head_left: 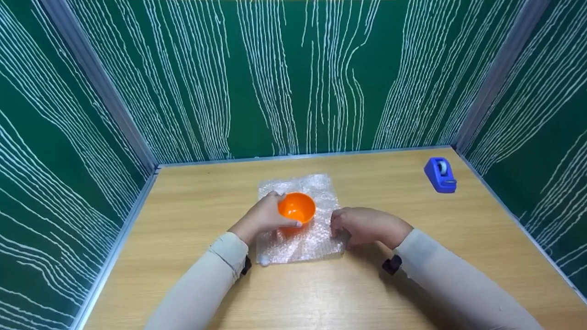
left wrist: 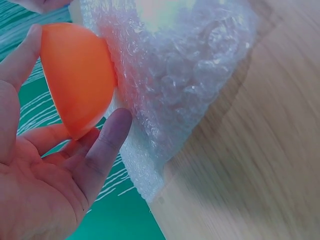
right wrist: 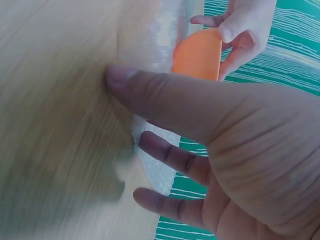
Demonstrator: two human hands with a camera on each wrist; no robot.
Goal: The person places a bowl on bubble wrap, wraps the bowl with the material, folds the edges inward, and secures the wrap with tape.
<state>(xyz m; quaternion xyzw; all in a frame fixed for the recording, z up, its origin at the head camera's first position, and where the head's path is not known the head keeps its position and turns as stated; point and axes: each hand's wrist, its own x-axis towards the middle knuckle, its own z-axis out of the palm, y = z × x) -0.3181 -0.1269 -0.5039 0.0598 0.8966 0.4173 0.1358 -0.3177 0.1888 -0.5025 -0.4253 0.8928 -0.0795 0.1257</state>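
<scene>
An orange bowl [head_left: 298, 208] sits over a sheet of bubble wrap [head_left: 302, 252], its mouth facing up. My left hand [head_left: 267, 214] grips the bowl from the left, thumb at the near side of the rim and fingers at the far side. In the left wrist view, the base of the bowl [left wrist: 82, 75] meets the bubble wrap [left wrist: 185, 75]. My right hand [head_left: 367, 225] is at the right edge of the sheet, fingers bent loosely downward. The right wrist view shows its thumb [right wrist: 160, 92] apart from two lower fingers; the index finger is mostly hidden behind the thumb.
A blue tape dispenser [head_left: 441, 175] stands toward the back right of the wooden table [head_left: 192, 206]. Green panels [head_left: 302, 82] with white wavy lines enclose the table at the back and both sides. A small whitish round spot [head_left: 264, 261] shows at the sheet's near left corner.
</scene>
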